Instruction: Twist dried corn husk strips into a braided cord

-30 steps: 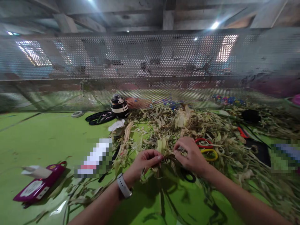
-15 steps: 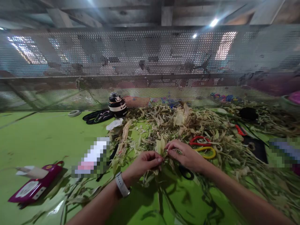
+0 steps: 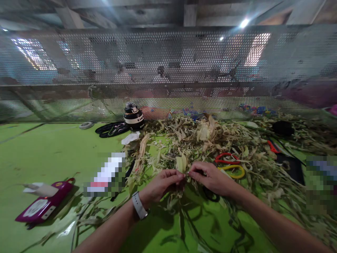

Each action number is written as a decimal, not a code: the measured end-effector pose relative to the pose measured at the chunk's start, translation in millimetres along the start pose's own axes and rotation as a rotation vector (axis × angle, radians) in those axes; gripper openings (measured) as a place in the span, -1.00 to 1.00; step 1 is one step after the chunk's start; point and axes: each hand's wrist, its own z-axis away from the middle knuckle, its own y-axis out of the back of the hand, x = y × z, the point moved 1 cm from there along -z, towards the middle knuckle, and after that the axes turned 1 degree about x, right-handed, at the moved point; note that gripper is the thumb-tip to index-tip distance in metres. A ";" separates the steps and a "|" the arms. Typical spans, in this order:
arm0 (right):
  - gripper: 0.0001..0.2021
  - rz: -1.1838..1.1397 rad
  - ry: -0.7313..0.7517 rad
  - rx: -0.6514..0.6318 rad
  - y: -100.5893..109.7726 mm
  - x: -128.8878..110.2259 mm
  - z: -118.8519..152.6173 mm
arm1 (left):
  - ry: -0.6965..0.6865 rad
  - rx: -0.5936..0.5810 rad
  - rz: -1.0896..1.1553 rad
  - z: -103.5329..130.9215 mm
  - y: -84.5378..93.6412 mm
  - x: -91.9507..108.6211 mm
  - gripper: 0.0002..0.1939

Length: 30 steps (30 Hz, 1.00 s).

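Note:
Strips of dried corn husk (image 3: 181, 163) stand up between my two hands, with loose ends hanging below over the green table. My left hand (image 3: 165, 182), with a pale watch band at the wrist, pinches the husk between thumb and fingers. Close beside it, my right hand (image 3: 209, 177) has its thumb and fingertips pressed together at the same piece; whatever small part it grips is too fine to make out. Scissors with a red handle loop (image 3: 228, 158) and a yellow handle loop (image 3: 235, 171) lie just beyond my right hand. A black ring-shaped thing (image 3: 211, 194) sits partly under that hand.
A heap of dry husks (image 3: 207, 133) spreads across the back and right. A black-and-white jug (image 3: 133, 116) stands before a perforated metal screen (image 3: 168, 56). Left are a purple power strip (image 3: 47, 205) with a plug, a tape roll (image 3: 86, 125) and black cords (image 3: 112, 129).
My right hand has shifted slightly right and down, its fingertips drawn closer together. My left hand keeps its pinch on the husk. The whole view has moved a little.

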 end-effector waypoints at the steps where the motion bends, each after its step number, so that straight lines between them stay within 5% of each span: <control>1: -0.79 -0.009 -0.006 0.004 -0.3 -0.2 0.2 | 0.001 -0.015 -0.010 0.6 -0.5 -0.4 -0.74; 10: -0.79 -0.086 -0.014 -0.017 -0.1 3.2 1.5 | -0.018 0.023 -0.073 -3.1 6.0 -2.6 -0.75; 19: -0.90 -0.145 0.086 -0.356 10.4 -3.2 9.7 | 0.011 0.044 -0.010 -3.9 10.3 -0.6 -0.76; 30: -0.82 -0.172 -0.114 -0.097 -14.5 3.1 4.6 | -0.017 0.033 0.019 -1.7 8.4 1.1 -0.79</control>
